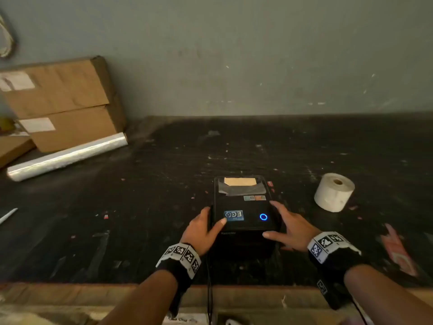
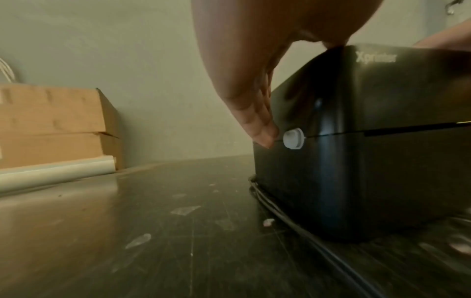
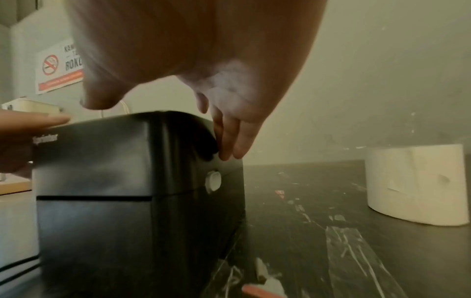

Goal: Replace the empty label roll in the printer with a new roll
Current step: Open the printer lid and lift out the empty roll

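The black label printer (image 1: 243, 207) sits mid-table with its lid down and a blue ring light (image 1: 263, 217) lit. A tan shape (image 1: 239, 181) shows through the window at the lid's far end. My left hand (image 1: 203, 227) lies against the printer's left side, thumb on the lid; its straight fingers (image 2: 257, 121) end right beside a grey round latch button (image 2: 293, 138). My right hand (image 1: 288, 225) is at the right side, its straight fingers (image 3: 234, 141) touching the casing just above the white latch button (image 3: 213, 180). The new white label roll (image 1: 334, 192) stands on end to the right, untouched.
Cardboard boxes (image 1: 63, 102) are stacked at the back left with a roll of clear film (image 1: 68, 157) lying in front. A black cable (image 1: 209, 289) runs from the printer over the table's front edge. Red paper scraps (image 1: 398, 252) lie at the right. A wall stands close behind.
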`<state>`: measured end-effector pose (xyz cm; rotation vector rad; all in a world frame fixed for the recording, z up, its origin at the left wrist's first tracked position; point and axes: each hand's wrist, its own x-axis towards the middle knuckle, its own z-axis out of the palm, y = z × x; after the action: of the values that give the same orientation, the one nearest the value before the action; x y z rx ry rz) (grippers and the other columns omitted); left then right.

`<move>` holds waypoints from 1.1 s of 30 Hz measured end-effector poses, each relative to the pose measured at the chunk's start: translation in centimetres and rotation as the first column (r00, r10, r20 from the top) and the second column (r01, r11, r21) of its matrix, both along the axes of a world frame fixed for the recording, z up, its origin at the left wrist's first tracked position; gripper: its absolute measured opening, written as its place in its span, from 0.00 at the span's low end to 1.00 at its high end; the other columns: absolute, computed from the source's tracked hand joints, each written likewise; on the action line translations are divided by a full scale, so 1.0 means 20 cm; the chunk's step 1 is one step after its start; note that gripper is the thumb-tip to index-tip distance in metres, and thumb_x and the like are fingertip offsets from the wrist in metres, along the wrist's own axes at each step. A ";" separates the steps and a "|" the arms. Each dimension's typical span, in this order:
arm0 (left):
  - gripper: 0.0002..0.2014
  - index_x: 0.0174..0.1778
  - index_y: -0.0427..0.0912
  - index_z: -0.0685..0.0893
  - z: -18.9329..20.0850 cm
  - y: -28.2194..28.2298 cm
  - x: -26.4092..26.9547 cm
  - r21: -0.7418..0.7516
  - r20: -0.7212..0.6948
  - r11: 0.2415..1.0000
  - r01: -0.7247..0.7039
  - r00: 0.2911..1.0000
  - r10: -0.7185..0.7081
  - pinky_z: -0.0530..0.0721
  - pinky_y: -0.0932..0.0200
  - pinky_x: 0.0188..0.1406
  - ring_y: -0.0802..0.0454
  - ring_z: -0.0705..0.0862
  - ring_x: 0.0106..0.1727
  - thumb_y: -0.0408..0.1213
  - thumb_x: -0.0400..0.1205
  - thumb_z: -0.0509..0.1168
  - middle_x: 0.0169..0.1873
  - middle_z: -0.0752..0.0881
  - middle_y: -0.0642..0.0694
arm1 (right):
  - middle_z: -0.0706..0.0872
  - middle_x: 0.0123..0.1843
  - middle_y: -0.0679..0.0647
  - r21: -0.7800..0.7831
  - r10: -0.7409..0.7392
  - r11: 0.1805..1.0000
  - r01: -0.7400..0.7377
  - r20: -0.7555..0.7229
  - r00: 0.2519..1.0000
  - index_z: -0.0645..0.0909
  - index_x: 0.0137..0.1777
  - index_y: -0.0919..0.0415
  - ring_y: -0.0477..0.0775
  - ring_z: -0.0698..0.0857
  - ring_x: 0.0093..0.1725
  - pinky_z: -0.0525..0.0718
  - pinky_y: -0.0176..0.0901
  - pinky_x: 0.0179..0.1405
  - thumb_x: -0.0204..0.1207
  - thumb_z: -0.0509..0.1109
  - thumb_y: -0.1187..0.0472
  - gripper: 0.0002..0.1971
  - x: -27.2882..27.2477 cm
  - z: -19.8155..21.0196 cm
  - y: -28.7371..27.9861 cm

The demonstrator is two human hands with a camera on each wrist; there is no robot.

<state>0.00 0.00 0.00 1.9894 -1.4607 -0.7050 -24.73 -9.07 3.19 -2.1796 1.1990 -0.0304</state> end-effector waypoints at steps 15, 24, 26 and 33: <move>0.47 0.78 0.50 0.62 -0.13 -0.04 -0.01 -0.042 -0.141 0.997 0.063 0.988 -0.069 0.73 0.48 0.74 0.53 0.73 0.74 0.59 0.64 0.74 0.74 0.73 0.49 | 0.65 0.81 0.58 0.066 -0.174 0.984 0.167 0.117 0.978 0.33 0.80 0.51 0.57 0.71 0.76 0.67 0.47 0.74 0.66 0.76 0.45 0.57 0.04 -0.16 0.01; 0.53 0.81 0.51 0.53 -0.12 -0.05 0.00 -0.035 -0.158 0.999 0.027 0.987 -0.032 0.67 0.51 0.76 0.50 0.66 0.78 0.52 0.64 0.78 0.78 0.65 0.47 | 0.63 0.82 0.55 0.081 -0.168 0.985 0.156 0.183 0.969 0.35 0.80 0.46 0.55 0.68 0.78 0.66 0.52 0.77 0.62 0.78 0.42 0.59 0.03 -0.18 -0.02; 0.54 0.81 0.52 0.53 -0.13 -0.05 0.00 -0.030 -0.161 0.999 0.022 0.987 -0.027 0.67 0.49 0.77 0.49 0.66 0.78 0.53 0.64 0.78 0.78 0.64 0.47 | 0.64 0.82 0.55 0.076 -0.175 0.984 0.163 0.174 0.969 0.35 0.80 0.44 0.56 0.68 0.78 0.67 0.55 0.77 0.61 0.78 0.41 0.59 0.03 -0.19 -0.02; 0.53 0.81 0.54 0.52 -0.12 -0.04 0.00 -0.036 -0.181 0.999 0.022 0.983 -0.028 0.67 0.48 0.76 0.48 0.66 0.77 0.53 0.65 0.77 0.77 0.65 0.47 | 0.65 0.81 0.54 0.056 -0.178 0.984 0.172 0.134 0.975 0.35 0.80 0.44 0.58 0.67 0.78 0.62 0.62 0.79 0.62 0.76 0.40 0.58 0.03 -0.19 -0.02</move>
<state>-0.02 -0.77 -2.44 1.8321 -1.3817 -0.8439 -24.20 -9.54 -0.63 -1.9935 1.2957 -0.2248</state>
